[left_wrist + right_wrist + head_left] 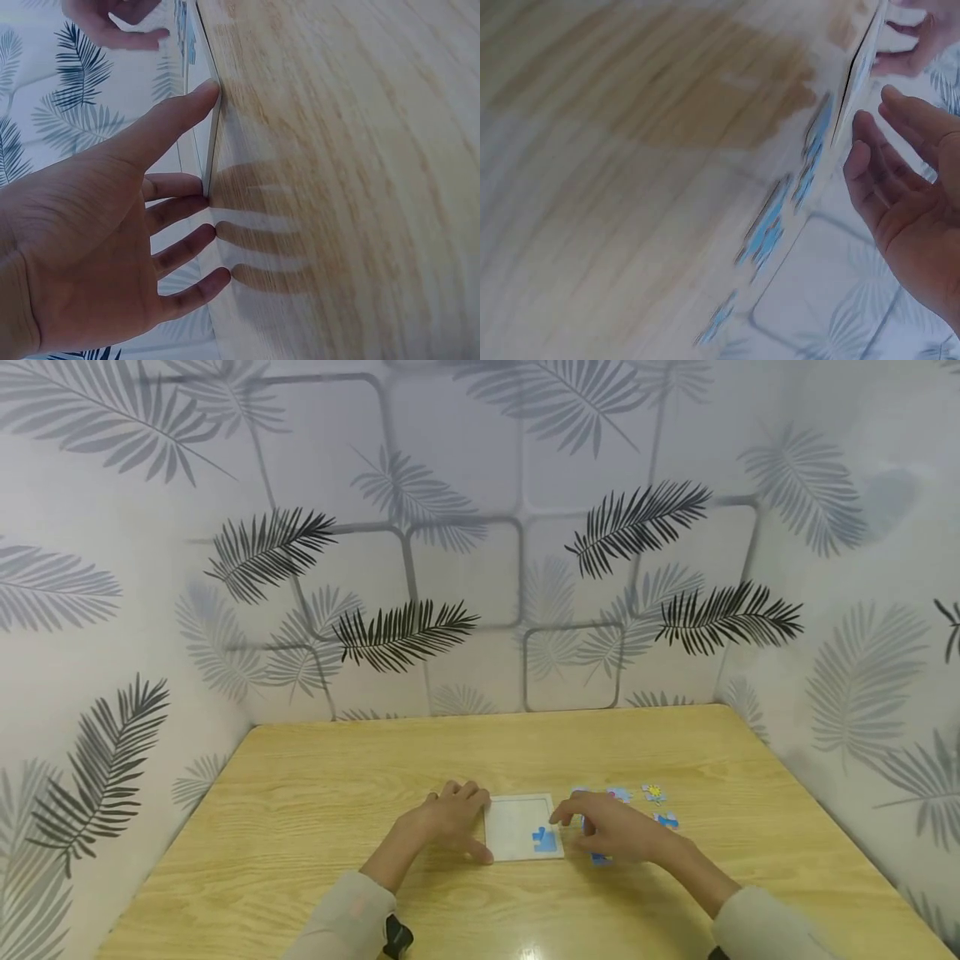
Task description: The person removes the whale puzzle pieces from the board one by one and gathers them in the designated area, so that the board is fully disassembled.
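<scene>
A square white puzzle tray (513, 827) lies on the table, with a blue jigsaw piece (546, 840) in its near right corner. Along the tray's left side rests my left hand (452, 818), thumb at the near corner and fingers spread toward the far one. In the left wrist view its thumb (196, 103) touches the tray's edge. My right hand (618, 828) hovers by the tray's right edge, fingers loosely bent, index finger pointing at the rim. Nothing shows between its thumb and fingers in the right wrist view. It partly hides blue jigsaw pieces (601, 859) beneath it.
Right of the tray lie several loose jigsaw pieces, among them one with a yellow flower (654, 792), a pink and blue one (619, 795) and a blue one (665, 820). The wooden table (337, 777) meets a leaf-patterned wall (465, 568) behind.
</scene>
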`<action>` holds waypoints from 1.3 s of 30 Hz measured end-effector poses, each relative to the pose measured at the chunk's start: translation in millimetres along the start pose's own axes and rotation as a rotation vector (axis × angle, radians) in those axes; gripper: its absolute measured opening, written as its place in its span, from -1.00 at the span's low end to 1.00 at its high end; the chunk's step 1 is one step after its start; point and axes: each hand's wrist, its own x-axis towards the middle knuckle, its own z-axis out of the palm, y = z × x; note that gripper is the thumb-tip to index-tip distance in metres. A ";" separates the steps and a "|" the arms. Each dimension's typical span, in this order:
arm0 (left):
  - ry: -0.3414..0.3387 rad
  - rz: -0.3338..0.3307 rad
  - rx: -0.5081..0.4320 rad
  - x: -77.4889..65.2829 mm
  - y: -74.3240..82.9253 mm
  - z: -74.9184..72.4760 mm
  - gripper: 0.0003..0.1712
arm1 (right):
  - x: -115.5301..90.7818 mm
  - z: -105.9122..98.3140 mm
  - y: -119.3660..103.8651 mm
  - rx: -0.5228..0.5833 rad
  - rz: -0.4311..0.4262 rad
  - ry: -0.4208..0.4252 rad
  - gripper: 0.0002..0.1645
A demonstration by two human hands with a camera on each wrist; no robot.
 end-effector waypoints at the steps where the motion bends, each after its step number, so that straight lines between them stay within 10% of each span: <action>1: 0.000 0.001 0.001 0.3 0.2 0.8 -0.07 | 4.9 4.1 -2.4 0.007 0.014 -0.013 -0.58; 25: 0.009 0.013 0.036 1.0 1.1 0.0 -0.04 | 25.0 20.5 -18.9 -0.198 0.109 0.010 -0.66; 39: -0.003 0.042 0.017 0.8 -3.0 0.2 -0.05 | -39.3 -21.6 20.5 -0.087 -0.016 0.167 -0.75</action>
